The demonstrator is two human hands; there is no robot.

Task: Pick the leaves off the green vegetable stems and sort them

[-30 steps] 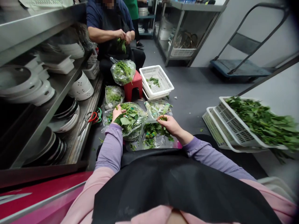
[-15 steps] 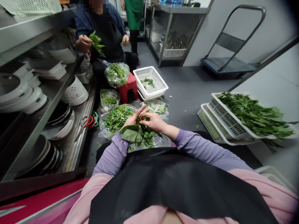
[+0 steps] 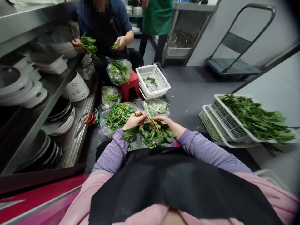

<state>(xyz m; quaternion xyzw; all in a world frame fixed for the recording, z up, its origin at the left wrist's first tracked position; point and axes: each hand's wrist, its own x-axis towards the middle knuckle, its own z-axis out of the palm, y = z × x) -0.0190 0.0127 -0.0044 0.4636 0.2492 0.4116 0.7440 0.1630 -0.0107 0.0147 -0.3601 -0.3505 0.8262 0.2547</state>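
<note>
My left hand (image 3: 135, 120) is closed with its fingertips pinching stems, its palm near a large green leaf. My right hand (image 3: 170, 122) is closed round a bunch of leafy greens (image 3: 156, 137), whose stems point up and left toward my left hand. Some of the fingers are hidden by leaves. Just beyond my hands, cut green stems (image 3: 119, 115) lie heaped on clear plastic on the floor. Beside them is a plastic bag (image 3: 156, 107) with pale and green stalks in it.
A white basket (image 3: 167, 87) holds a few leaves beside a red stool (image 3: 130, 89) bearing a bagged bunch. Stacked baskets (image 3: 225, 125) of greens stand at right. Scissors (image 3: 89, 118) lie on the left shelf. A co-worker (image 3: 105, 34) holds greens opposite; another person (image 3: 158, 18) stands behind.
The bunch in my right hand shows more leaves and stems. My left fingers, spread before, have closed on stems. The co-worker's hands moved apart, and the person in green shifted right in view.
</note>
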